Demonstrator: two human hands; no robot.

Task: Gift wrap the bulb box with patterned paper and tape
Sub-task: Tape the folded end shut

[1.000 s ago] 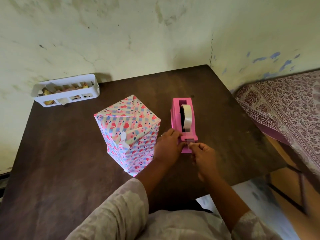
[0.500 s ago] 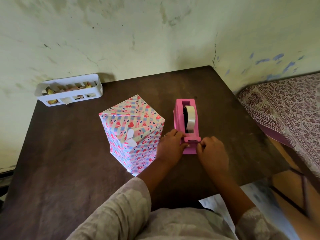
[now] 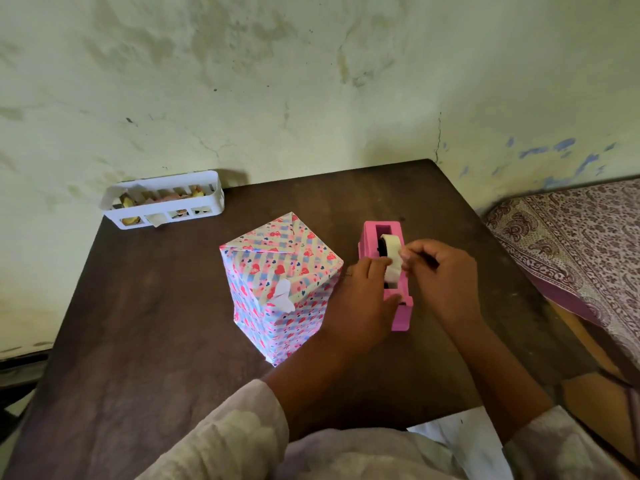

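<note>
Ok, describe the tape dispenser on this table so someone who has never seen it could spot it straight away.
Start at the dark brown table set into the corner of the room. Near its middle stands the wrapped box in heart-patterned paper; the tape dispenser sits just right of it, under both hands. It is the only solid pink thing there, holding a pale roll of tape.

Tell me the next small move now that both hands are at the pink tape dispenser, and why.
Probably draw a short strip toward the cutter and tear it. The right hand pinches at the tape roll, the left hand steadies the pink tape dispenser, and a white paper flap sticks out loose on the wrapped box.
</note>
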